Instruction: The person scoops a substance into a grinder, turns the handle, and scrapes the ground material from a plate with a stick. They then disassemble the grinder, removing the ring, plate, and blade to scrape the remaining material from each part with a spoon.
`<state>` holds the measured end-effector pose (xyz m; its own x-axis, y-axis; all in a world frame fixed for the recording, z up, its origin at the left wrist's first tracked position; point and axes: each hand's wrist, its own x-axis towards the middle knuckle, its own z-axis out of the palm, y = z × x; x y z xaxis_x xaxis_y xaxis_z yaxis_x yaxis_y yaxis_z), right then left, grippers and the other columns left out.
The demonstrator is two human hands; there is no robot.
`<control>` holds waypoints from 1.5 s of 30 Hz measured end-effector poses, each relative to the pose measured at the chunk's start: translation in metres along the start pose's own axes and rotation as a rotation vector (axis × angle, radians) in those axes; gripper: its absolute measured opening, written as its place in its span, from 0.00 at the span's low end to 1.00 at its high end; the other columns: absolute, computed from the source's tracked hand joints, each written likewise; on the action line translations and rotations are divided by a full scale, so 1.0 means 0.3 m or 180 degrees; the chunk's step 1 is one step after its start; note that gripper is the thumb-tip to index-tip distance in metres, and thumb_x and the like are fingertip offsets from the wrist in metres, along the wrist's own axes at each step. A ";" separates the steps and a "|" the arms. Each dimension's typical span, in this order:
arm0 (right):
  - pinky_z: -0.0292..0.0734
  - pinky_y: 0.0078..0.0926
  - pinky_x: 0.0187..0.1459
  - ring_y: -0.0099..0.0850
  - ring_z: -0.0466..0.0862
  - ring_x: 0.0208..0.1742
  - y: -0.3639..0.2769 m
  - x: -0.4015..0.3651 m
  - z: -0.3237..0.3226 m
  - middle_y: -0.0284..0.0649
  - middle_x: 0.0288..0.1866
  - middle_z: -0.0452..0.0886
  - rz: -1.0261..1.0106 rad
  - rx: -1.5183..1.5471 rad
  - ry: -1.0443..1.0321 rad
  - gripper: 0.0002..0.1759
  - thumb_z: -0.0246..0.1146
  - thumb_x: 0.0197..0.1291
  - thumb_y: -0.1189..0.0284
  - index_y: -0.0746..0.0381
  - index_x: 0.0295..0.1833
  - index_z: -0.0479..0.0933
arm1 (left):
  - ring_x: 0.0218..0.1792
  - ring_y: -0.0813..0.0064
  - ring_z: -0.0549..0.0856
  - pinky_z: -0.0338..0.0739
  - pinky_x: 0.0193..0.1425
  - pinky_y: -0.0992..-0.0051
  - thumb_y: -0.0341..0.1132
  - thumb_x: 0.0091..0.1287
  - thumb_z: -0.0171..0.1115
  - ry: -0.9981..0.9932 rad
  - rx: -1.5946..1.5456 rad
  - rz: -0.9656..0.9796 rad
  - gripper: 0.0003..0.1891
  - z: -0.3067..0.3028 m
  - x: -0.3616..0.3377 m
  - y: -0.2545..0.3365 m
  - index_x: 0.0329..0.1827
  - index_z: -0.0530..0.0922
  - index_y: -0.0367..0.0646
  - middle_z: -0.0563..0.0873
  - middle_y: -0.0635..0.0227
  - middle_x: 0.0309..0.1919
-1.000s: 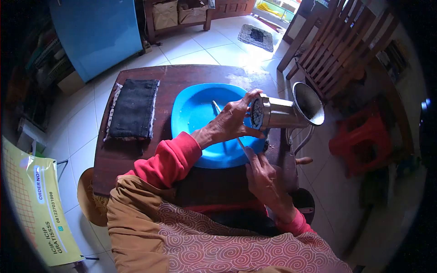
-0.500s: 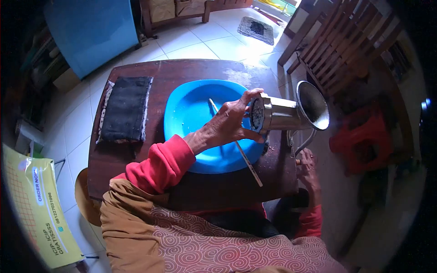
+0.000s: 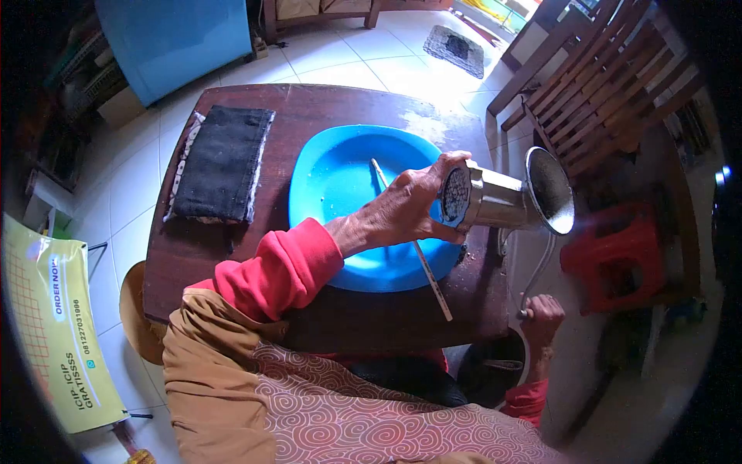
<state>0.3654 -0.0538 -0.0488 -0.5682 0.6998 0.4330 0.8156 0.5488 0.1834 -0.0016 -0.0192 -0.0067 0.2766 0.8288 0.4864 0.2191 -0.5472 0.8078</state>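
Observation:
A metal meat grinder [image 3: 498,199] stands at the right edge of the table, its round hopper [image 3: 555,182] on the right and its perforated outlet plate [image 3: 456,193] facing left. My left hand [image 3: 410,203] grips the outlet end, thumb and fingers spread around the ring. Low on the right, my right hand [image 3: 543,313] is closed round the end of the crank handle [image 3: 539,272]. Below the outlet sits a blue plastic basin [image 3: 309,182] with small pale bits in it. A thin light stick [image 3: 433,282] lies across the basin, passing under my left hand.
A folded black cloth [image 3: 220,162] lies on the left of the dark wooden table [image 3: 340,319]. Beyond the right edge are a slatted wooden chair [image 3: 595,100] and a red plastic stool [image 3: 614,263]. A yellow banner [image 3: 58,325] stands at left. Dark crumbs dot the table near the basin.
My right hand has swung the crank handle outward to the right and slightly down. My left hand keeps its hold on the grinder. The whole view has shifted a little.

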 end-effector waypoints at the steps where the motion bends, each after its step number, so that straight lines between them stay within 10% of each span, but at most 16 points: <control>1: 0.61 0.35 0.20 0.38 0.68 0.15 0.000 0.000 -0.033 0.40 0.13 0.64 0.0034 -0.0107 0.0130 0.20 0.59 0.53 0.70 0.61 0.14 0.60 | 0.55 0.54 0.76 0.73 0.58 0.61 0.36 0.42 0.77 0.0009 0.0003 0.0003 0.48 0.003 0.000 -0.001 0.65 0.55 0.44 0.73 0.49 0.56; 11: 0.52 0.30 0.14 0.27 0.61 0.12 0.092 0.188 -0.298 0.34 0.11 0.56 -0.0357 -0.1810 0.1774 0.20 0.60 0.58 0.75 0.61 0.16 0.63 | 0.55 0.54 0.76 0.74 0.58 0.61 0.35 0.41 0.77 -0.0030 -0.0091 -0.0038 0.48 0.001 0.004 -0.004 0.65 0.55 0.44 0.73 0.50 0.56; 14: 0.59 0.28 0.15 0.27 0.64 0.14 0.216 0.243 -0.339 0.34 0.15 0.62 -0.0331 -0.2326 0.1564 0.03 0.58 0.60 0.75 0.60 0.34 0.72 | 0.56 0.54 0.75 0.73 0.58 0.61 0.35 0.41 0.77 -0.0020 -0.0109 -0.0038 0.48 0.004 0.003 -0.011 0.65 0.55 0.44 0.72 0.50 0.56; 18: 0.67 0.34 0.20 0.40 0.76 0.19 0.167 0.469 -0.383 0.44 0.20 0.75 0.0474 -0.2354 0.1745 0.15 0.56 0.62 0.65 0.61 0.27 0.78 | 0.56 0.54 0.75 0.72 0.59 0.61 0.34 0.41 0.77 -0.0017 -0.0065 -0.0016 0.48 0.005 0.006 -0.005 0.65 0.54 0.44 0.71 0.51 0.57; 22: 0.73 0.36 0.26 0.45 0.78 0.25 0.376 0.682 -0.308 0.45 0.27 0.79 -0.0194 -0.2001 0.1776 0.17 0.54 0.62 0.58 0.58 0.31 0.80 | 0.56 0.54 0.75 0.72 0.59 0.61 0.34 0.41 0.77 0.0008 0.0110 0.0018 0.49 0.004 0.006 0.002 0.65 0.54 0.45 0.71 0.51 0.58; 26: 0.78 0.34 0.34 0.39 0.82 0.35 0.318 0.863 -0.247 0.43 0.36 0.82 0.0848 -0.1406 0.1096 0.18 0.52 0.62 0.56 0.56 0.31 0.81 | 0.57 0.54 0.74 0.72 0.60 0.60 0.35 0.42 0.77 -0.0024 0.0088 0.0006 0.49 0.004 0.010 0.002 0.65 0.54 0.44 0.70 0.51 0.58; 35: 0.74 0.40 0.39 0.41 0.79 0.39 0.592 1.049 0.369 0.39 0.38 0.77 -0.0384 -0.0755 0.0914 0.16 0.51 0.61 0.54 0.54 0.40 0.73 | 0.58 0.51 0.73 0.72 0.59 0.59 0.35 0.42 0.77 -0.0051 0.0032 0.0033 0.49 0.005 0.013 0.000 0.66 0.54 0.44 0.66 0.50 0.60; 38: 0.72 0.39 0.39 0.40 0.77 0.41 0.331 0.979 0.371 0.42 0.40 0.76 0.0392 -0.1455 -0.0319 0.11 0.55 0.58 0.62 0.57 0.41 0.73 | 0.57 0.51 0.73 0.72 0.59 0.59 0.35 0.42 0.77 -0.0043 -0.0052 -0.0049 0.48 0.002 0.013 0.009 0.65 0.54 0.44 0.68 0.49 0.59; 45: 0.70 0.40 0.39 0.40 0.76 0.40 0.305 0.295 0.625 0.43 0.38 0.76 -0.0103 -0.0282 -0.0066 0.09 0.58 0.53 0.67 0.59 0.38 0.75 | 0.57 0.52 0.73 0.73 0.59 0.59 0.35 0.42 0.76 -0.0008 -0.0042 -0.0004 0.47 0.003 0.012 0.003 0.65 0.55 0.45 0.70 0.49 0.57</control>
<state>0.3693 0.1441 -0.1592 -0.5958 0.6921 0.4075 0.8027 0.5293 0.2748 0.0003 -0.0166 -0.0045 0.2788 0.8292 0.4844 0.2072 -0.5445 0.8128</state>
